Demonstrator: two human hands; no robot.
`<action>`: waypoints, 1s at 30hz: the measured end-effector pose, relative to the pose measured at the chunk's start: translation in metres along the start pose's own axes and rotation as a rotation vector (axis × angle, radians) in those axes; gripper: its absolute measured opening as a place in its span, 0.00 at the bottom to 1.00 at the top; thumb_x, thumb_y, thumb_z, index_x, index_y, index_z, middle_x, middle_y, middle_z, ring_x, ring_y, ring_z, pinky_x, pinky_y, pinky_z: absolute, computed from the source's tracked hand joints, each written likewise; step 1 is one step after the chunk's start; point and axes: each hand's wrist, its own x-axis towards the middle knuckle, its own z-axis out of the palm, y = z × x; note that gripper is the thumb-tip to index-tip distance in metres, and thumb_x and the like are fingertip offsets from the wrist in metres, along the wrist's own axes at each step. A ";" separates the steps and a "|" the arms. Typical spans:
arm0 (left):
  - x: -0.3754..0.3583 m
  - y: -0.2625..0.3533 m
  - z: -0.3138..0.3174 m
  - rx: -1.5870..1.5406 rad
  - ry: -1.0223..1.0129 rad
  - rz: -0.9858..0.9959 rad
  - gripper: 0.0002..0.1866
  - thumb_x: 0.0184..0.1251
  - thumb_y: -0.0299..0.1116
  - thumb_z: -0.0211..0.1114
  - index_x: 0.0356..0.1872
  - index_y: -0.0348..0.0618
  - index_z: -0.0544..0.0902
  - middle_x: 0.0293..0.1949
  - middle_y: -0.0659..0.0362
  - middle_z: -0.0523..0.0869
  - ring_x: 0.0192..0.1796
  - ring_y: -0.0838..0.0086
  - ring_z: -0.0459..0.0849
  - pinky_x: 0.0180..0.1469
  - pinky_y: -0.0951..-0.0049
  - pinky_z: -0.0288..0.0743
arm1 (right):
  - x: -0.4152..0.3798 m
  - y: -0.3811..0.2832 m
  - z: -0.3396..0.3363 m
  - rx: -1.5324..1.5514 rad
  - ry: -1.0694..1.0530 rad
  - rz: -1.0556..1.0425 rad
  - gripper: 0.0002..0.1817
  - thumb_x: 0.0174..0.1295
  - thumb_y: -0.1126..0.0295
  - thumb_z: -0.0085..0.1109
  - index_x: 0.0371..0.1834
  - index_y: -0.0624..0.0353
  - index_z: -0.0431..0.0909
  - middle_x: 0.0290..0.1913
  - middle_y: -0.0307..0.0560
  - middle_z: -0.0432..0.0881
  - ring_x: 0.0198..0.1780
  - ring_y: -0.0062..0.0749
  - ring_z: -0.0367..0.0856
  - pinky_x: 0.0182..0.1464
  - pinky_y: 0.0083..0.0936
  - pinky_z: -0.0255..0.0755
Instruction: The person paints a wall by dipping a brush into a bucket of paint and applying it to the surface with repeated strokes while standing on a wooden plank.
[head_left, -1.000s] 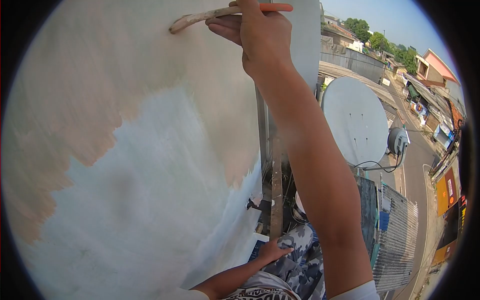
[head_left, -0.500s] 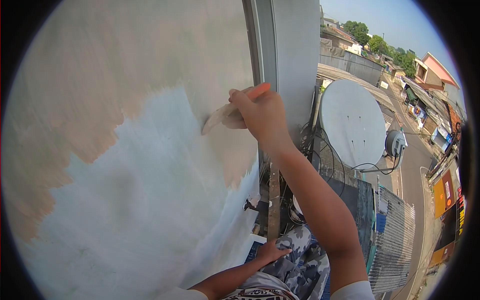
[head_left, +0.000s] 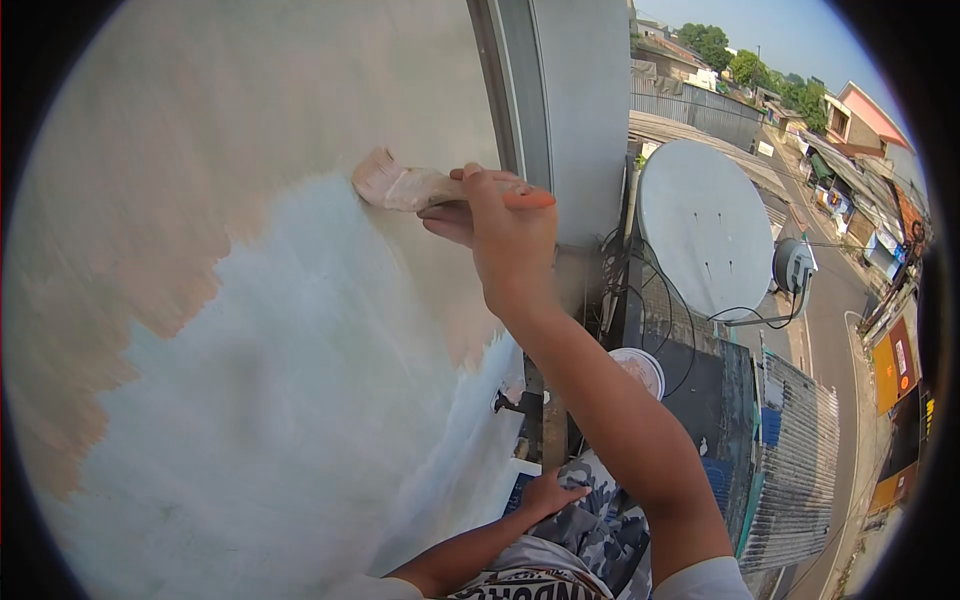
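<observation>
A paintbrush [head_left: 408, 188] with an orange handle end and paint-coated bristles is gripped in my right hand [head_left: 515, 235], fingers closed round its handle. Its bristles meet the wall [head_left: 290, 330] at the border between a beige-brown painted area and a pale bluish-white patch. Lower down, my left hand [head_left: 552, 496] rests on my camouflage-patterned trouser leg [head_left: 600, 530], holding nothing, thumb stretched out.
A grey frame [head_left: 515, 90] borders the wall on the right. A white paint bucket [head_left: 642, 370] stands beyond my right forearm, partly hidden. Farther right are a satellite dish [head_left: 705, 230], loose black cables, a corrugated roof [head_left: 805, 460] and a street far below.
My right hand has shifted left with the paintbrush, whose bristles have moved up and left along the wall. More of the bucket shows. My left hand stays on my leg.
</observation>
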 end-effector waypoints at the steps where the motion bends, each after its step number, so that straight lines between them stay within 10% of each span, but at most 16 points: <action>1: 0.000 -0.002 0.001 -0.001 -0.006 0.005 0.58 0.44 0.76 0.66 0.66 0.34 0.73 0.58 0.37 0.82 0.60 0.47 0.82 0.62 0.56 0.74 | -0.022 0.023 -0.030 -0.139 0.014 -0.005 0.15 0.70 0.69 0.56 0.39 0.77 0.79 0.35 0.60 0.85 0.33 0.38 0.90 0.37 0.28 0.89; 7: 0.002 -0.004 0.004 -0.006 0.005 0.022 0.58 0.45 0.76 0.66 0.66 0.34 0.73 0.57 0.37 0.82 0.60 0.47 0.82 0.62 0.56 0.74 | -0.066 0.068 -0.114 -0.382 0.085 0.374 0.14 0.69 0.69 0.58 0.38 0.76 0.81 0.33 0.58 0.86 0.32 0.37 0.90 0.34 0.26 0.89; 11: -0.001 -0.002 0.004 0.000 0.042 0.023 0.57 0.45 0.75 0.67 0.66 0.34 0.73 0.56 0.37 0.83 0.60 0.47 0.82 0.62 0.56 0.74 | -0.013 0.023 -0.056 -0.619 -0.021 0.127 0.13 0.64 0.70 0.59 0.33 0.74 0.83 0.25 0.51 0.86 0.26 0.32 0.89 0.30 0.22 0.85; 15: -0.006 0.006 -0.006 -0.013 0.033 -0.008 0.57 0.44 0.74 0.69 0.66 0.33 0.73 0.56 0.38 0.83 0.60 0.49 0.82 0.62 0.58 0.74 | 0.048 -0.031 0.000 -0.114 -0.093 -0.113 0.17 0.66 0.68 0.57 0.44 0.77 0.78 0.38 0.61 0.84 0.40 0.43 0.89 0.50 0.31 0.87; 18: -0.002 0.004 -0.004 -0.016 0.056 0.015 0.55 0.44 0.72 0.70 0.65 0.34 0.74 0.54 0.38 0.84 0.58 0.48 0.83 0.60 0.57 0.76 | 0.063 -0.039 0.015 0.190 -0.124 -0.140 0.13 0.70 0.73 0.52 0.41 0.79 0.73 0.39 0.65 0.84 0.36 0.41 0.89 0.40 0.25 0.89; 25: 0.017 -0.020 0.018 0.011 0.029 0.002 0.50 0.47 0.67 0.71 0.66 0.39 0.74 0.52 0.39 0.85 0.55 0.47 0.84 0.57 0.53 0.77 | -0.053 0.109 -0.130 0.074 0.147 0.289 0.16 0.71 0.68 0.54 0.49 0.75 0.75 0.50 0.60 0.80 0.50 0.46 0.85 0.51 0.40 0.87; 30: 0.013 -0.025 0.019 0.026 0.092 0.119 0.29 0.61 0.56 0.64 0.47 0.36 0.85 0.45 0.39 0.87 0.50 0.47 0.86 0.52 0.51 0.79 | -0.142 0.189 -0.230 -0.139 0.411 0.570 0.13 0.69 0.70 0.56 0.44 0.73 0.79 0.43 0.57 0.84 0.40 0.40 0.88 0.45 0.35 0.89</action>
